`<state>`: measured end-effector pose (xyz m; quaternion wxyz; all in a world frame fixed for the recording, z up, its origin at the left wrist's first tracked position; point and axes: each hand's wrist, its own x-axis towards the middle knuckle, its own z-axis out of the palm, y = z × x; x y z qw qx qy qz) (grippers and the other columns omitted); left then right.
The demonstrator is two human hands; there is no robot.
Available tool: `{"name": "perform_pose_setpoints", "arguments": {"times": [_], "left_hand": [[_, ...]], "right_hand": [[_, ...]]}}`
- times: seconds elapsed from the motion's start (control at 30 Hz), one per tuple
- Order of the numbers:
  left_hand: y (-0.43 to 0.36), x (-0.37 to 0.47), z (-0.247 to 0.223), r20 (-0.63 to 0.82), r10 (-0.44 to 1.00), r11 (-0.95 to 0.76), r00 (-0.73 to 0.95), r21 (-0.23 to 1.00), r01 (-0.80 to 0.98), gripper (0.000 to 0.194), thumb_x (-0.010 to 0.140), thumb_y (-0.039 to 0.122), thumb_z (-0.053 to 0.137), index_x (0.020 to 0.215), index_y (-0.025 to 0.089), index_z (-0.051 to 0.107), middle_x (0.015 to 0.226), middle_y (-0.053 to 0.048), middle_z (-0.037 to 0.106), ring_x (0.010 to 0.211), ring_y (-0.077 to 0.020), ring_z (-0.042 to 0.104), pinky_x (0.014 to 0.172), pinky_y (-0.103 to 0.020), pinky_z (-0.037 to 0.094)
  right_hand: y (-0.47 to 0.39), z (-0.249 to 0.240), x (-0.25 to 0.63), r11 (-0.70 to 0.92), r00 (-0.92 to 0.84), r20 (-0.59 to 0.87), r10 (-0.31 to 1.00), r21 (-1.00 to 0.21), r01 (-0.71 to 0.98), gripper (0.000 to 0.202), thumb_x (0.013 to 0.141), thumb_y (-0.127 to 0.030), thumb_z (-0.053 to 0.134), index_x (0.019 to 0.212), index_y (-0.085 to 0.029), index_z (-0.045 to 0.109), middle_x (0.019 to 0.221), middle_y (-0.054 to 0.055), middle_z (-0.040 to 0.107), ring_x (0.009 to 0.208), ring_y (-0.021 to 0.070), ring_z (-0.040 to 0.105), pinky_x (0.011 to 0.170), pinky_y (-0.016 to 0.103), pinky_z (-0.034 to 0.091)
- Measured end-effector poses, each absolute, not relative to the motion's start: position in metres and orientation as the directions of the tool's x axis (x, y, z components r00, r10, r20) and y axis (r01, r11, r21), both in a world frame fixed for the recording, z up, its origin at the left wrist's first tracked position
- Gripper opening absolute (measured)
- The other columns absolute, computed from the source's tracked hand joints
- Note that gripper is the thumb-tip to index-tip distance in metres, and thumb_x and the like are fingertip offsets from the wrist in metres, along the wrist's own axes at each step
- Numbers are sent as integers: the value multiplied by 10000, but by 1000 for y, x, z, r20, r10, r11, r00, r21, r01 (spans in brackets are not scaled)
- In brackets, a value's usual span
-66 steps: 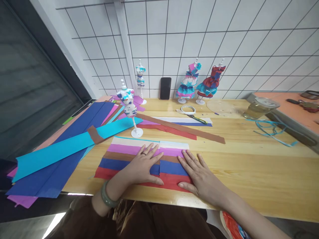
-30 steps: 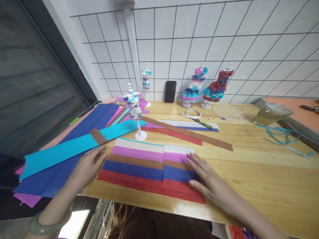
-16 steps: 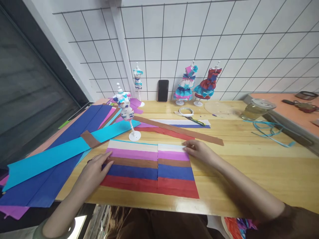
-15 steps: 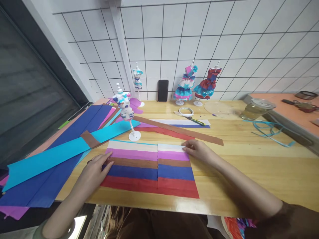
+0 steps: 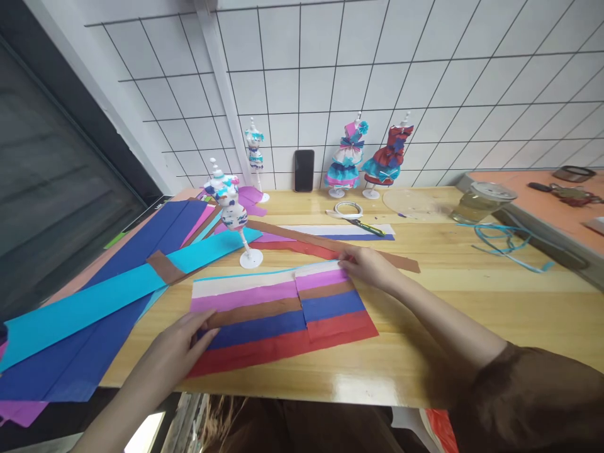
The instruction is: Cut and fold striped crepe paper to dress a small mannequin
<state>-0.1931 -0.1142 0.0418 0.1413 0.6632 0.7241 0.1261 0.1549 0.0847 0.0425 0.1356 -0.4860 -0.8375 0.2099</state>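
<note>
Striped paper [image 5: 264, 330] in white, pink, brown, blue and red lies near the table's front edge, with a vertical seam right of its middle and its right side tilted upward. My left hand [image 5: 182, 340] grips its left edge between thumb and fingers. At the upper right corner, my right hand [image 5: 365, 267] pinches the sheet, its fingertips partly hidden. Just behind the paper stands a small mannequin [image 5: 229, 204] on a white round base.
Long blue strips [image 5: 123, 302] and a turquoise strip [image 5: 94, 299] cover the left side. Behind are a cutter [image 5: 368, 226], a tape roll [image 5: 348, 209], a phone [image 5: 304, 170] and dressed mannequins [image 5: 346, 157]. A lidded cup [image 5: 484, 201] and blue cord [image 5: 509, 242] are at right.
The striped paper has turned counterclockwise, its right side moving away from me and its left side nearer. My left hand has moved down and my right hand slightly up and left.
</note>
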Motion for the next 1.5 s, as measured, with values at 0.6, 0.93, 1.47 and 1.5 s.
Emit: {"name": "perform_pose_setpoints", "arguments": {"times": [0.6,0.93,1.47,1.5], "left_hand": [[-55,-150,78,-75,978,-139,192,453,881,337,794,362,456,1087,266,590,1016,-31,646,888,-219,578,765,-315,431],[7,-106,42,-138,988,54,72,738,673,412,811,281,412,1184,121,482,735,-39,624,513,-121,597,483,-228,465],[27,-88,36,67,993,-118,99,395,911,393,739,175,502,1131,177,537,917,-80,655,878,-231,583,792,-337,404],[28,-89,35,73,991,-128,108,394,910,431,742,171,499,1173,178,503,935,-77,651,886,-222,581,797,-328,405]], "right_hand": [[-16,42,157,842,-780,317,539,-194,503,329,844,-339,480,1123,-178,546,1047,105,598,989,230,517,828,412,434],[-22,17,151,844,-753,398,524,-125,521,220,883,-151,395,954,-150,603,964,101,625,914,215,524,760,376,436],[-25,16,154,796,-669,432,605,-341,500,204,866,-139,405,958,-170,585,851,89,611,800,185,555,690,338,466],[-25,15,154,786,-660,429,617,-368,496,195,864,-142,410,954,-170,581,853,89,605,798,183,553,686,334,467]]}}
